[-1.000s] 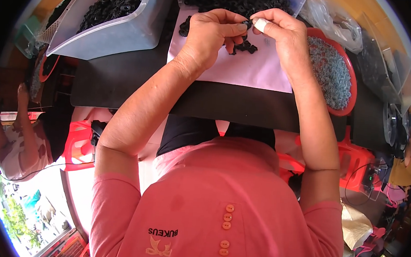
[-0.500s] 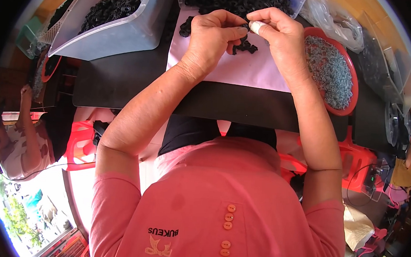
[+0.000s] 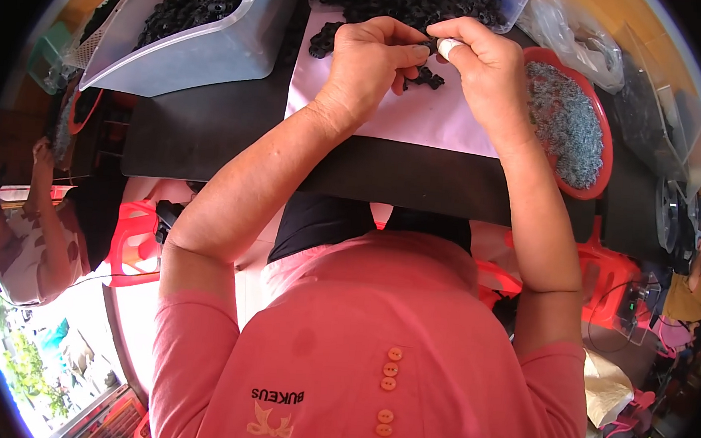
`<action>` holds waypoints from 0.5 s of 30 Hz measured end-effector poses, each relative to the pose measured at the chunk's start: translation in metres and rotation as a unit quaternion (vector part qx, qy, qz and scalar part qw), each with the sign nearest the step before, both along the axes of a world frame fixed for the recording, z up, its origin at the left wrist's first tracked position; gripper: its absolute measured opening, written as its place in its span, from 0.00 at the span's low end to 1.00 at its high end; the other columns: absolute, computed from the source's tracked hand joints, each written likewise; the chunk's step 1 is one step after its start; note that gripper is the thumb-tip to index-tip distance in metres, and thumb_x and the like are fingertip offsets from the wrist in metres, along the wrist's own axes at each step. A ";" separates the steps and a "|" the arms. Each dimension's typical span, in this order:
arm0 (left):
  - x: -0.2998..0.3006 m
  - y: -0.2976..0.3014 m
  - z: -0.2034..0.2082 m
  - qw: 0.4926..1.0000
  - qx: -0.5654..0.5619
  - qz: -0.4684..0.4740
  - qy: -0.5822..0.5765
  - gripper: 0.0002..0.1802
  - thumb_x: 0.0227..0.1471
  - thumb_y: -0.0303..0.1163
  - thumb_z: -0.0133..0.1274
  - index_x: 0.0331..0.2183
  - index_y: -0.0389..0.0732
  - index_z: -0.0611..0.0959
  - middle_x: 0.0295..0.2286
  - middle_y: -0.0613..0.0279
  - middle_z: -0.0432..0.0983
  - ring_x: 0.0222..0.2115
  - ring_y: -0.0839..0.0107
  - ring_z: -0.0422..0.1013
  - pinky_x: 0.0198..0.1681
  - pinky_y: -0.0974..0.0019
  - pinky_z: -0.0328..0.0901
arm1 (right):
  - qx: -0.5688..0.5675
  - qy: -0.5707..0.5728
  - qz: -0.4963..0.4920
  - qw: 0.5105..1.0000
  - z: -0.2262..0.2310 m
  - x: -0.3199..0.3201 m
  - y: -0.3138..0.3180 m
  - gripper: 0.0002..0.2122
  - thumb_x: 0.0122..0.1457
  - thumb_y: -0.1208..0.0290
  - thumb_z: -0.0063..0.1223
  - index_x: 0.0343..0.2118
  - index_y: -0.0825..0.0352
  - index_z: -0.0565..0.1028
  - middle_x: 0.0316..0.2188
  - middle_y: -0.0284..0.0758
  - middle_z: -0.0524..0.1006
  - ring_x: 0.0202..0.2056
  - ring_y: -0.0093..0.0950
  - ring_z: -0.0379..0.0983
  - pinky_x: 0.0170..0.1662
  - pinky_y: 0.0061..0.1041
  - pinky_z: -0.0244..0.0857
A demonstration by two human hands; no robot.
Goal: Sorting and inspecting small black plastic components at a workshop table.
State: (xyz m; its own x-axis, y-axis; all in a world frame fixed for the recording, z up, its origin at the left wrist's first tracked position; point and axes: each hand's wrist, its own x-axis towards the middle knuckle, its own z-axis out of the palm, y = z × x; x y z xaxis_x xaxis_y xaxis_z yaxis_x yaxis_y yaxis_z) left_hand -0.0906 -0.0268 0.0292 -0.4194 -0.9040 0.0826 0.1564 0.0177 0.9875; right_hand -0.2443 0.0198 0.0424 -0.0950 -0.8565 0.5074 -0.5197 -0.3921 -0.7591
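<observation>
Over a pale pink sheet [image 3: 452,129], my left hand [image 3: 370,64] and my right hand [image 3: 487,79] meet fingertip to fingertip. Each pinches with thumb and forefinger, and a small black part [image 3: 432,45] shows between them, mostly hidden by the fingers. A white wrapping [image 3: 447,48] covers the tip of my right thumb. Just below the fingers lies a small group of black parts [image 3: 428,78]. Another black clump [image 3: 324,39] rests on the sheet left of my left hand.
A translucent bin [image 3: 191,63] of black parts stands at left; another bin [image 3: 517,11] of them is beyond my hands. At right are a red basin [image 3: 606,142] of small bluish-grey pieces and clear plastic bags [image 3: 574,40]. Another person [image 3: 44,240] sits far left.
The whole view has shifted slightly. Both hands stay together at nearly the same spot, with only small finger movements around the black part.
</observation>
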 end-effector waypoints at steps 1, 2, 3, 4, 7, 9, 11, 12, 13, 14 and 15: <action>0.000 0.001 0.001 1.000 0.002 0.008 -0.008 0.07 0.50 0.22 0.57 0.34 0.30 0.81 0.24 0.58 0.78 0.19 0.75 0.71 0.20 0.74 0.64 | 0.000 0.001 0.000 1.000 -0.001 -0.001 -0.001 0.09 0.54 0.81 0.49 0.36 0.69 0.79 0.17 0.35 0.75 0.20 0.20 0.69 0.25 0.22 0.63; 0.000 0.001 0.001 1.000 0.004 0.016 -0.016 0.07 0.50 0.22 0.58 0.34 0.30 0.81 0.23 0.57 0.78 0.19 0.75 0.71 0.19 0.73 0.64 | -0.012 0.015 0.002 1.000 -0.003 -0.002 -0.002 0.09 0.54 0.82 0.49 0.36 0.69 0.79 0.17 0.35 0.74 0.19 0.21 0.69 0.24 0.23 0.63; 0.000 0.001 0.001 1.000 0.004 0.016 -0.016 0.07 0.50 0.22 0.58 0.34 0.30 0.81 0.23 0.57 0.78 0.19 0.75 0.71 0.19 0.73 0.64 | -0.024 0.028 0.004 0.999 -0.004 -0.002 -0.003 0.09 0.53 0.83 0.48 0.36 0.69 0.79 0.16 0.36 0.74 0.18 0.21 0.69 0.23 0.23 0.63; -0.001 0.001 0.001 1.000 0.006 0.015 -0.013 0.07 0.50 0.22 0.58 0.33 0.29 0.81 0.23 0.57 0.78 0.19 0.75 0.72 0.18 0.74 0.63 | -0.024 0.028 0.004 0.999 -0.003 -0.002 -0.002 0.09 0.53 0.83 0.48 0.36 0.69 0.79 0.16 0.36 0.74 0.18 0.21 0.69 0.23 0.23 0.63; 0.000 -0.001 -0.002 1.000 0.005 0.016 -0.013 0.07 0.50 0.22 0.57 0.33 0.29 0.80 0.23 0.56 0.78 0.19 0.75 0.72 0.16 0.74 0.62 | -0.043 0.076 -0.008 0.996 -0.001 -0.001 0.000 0.10 0.52 0.84 0.48 0.35 0.69 0.79 0.15 0.38 0.73 0.16 0.23 0.68 0.22 0.24 0.62; 0.000 -0.003 -0.003 1.000 0.001 0.016 -0.018 0.07 0.50 0.22 0.57 0.33 0.29 0.80 0.23 0.56 0.78 0.18 0.74 0.72 0.15 0.75 0.61 | -0.049 0.100 -0.018 0.994 0.000 0.001 0.000 0.09 0.51 0.85 0.48 0.33 0.68 0.78 0.16 0.40 0.74 0.16 0.27 0.69 0.22 0.25 0.62; 0.000 -0.004 -0.003 1.000 0.000 -0.005 -0.024 0.07 0.51 0.21 0.56 0.34 0.30 0.80 0.23 0.56 0.78 0.18 0.75 0.72 0.14 0.75 0.60 | -0.083 0.098 -0.016 0.992 -0.005 0.001 -0.005 0.09 0.51 0.85 0.48 0.33 0.68 0.78 0.17 0.41 0.74 0.17 0.29 0.71 0.22 0.26 0.63; 0.000 -0.003 -0.002 1.000 0.002 -0.005 -0.023 0.07 0.51 0.21 0.56 0.34 0.30 0.80 0.23 0.56 0.78 0.18 0.75 0.72 0.14 0.75 0.60 | -0.118 0.096 -0.014 0.988 -0.007 0.000 -0.007 0.09 0.51 0.85 0.48 0.33 0.67 0.77 0.17 0.41 0.75 0.18 0.32 0.72 0.23 0.27 0.64; 0.000 -0.002 -0.002 1.000 0.007 -0.007 -0.022 0.07 0.51 0.22 0.56 0.34 0.30 0.79 0.22 0.56 0.78 0.17 0.75 0.72 0.14 0.75 0.60 | -0.116 0.097 -0.013 0.988 -0.008 0.000 -0.007 0.09 0.51 0.85 0.48 0.33 0.67 0.77 0.17 0.41 0.75 0.18 0.32 0.72 0.23 0.27 0.64; 0.000 -0.002 -0.001 1.000 0.011 -0.009 -0.021 0.07 0.51 0.22 0.56 0.35 0.30 0.79 0.22 0.56 0.78 0.17 0.75 0.71 0.14 0.75 0.60 | -0.126 0.091 -0.019 0.988 -0.009 0.001 -0.008 0.09 0.51 0.85 0.48 0.34 0.67 0.77 0.18 0.41 0.76 0.19 0.33 0.74 0.23 0.28 0.65; 0.001 -0.001 -0.002 1.000 0.012 -0.009 -0.020 0.07 0.51 0.22 0.56 0.35 0.30 0.79 0.22 0.56 0.78 0.17 0.75 0.71 0.14 0.75 0.60 | -0.136 0.086 -0.024 0.987 -0.010 0.003 -0.009 0.10 0.51 0.84 0.48 0.34 0.66 0.77 0.19 0.41 0.77 0.20 0.34 0.75 0.24 0.29 0.66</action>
State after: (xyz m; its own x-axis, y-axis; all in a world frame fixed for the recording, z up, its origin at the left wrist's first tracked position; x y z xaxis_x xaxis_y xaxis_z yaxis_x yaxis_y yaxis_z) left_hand -0.0899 -0.0282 0.0277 -0.4375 -0.8981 0.0443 0.1178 -0.0084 0.9930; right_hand -0.2416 0.0110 0.0328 -0.0237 -0.6829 0.7301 -0.6549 -0.5412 -0.5275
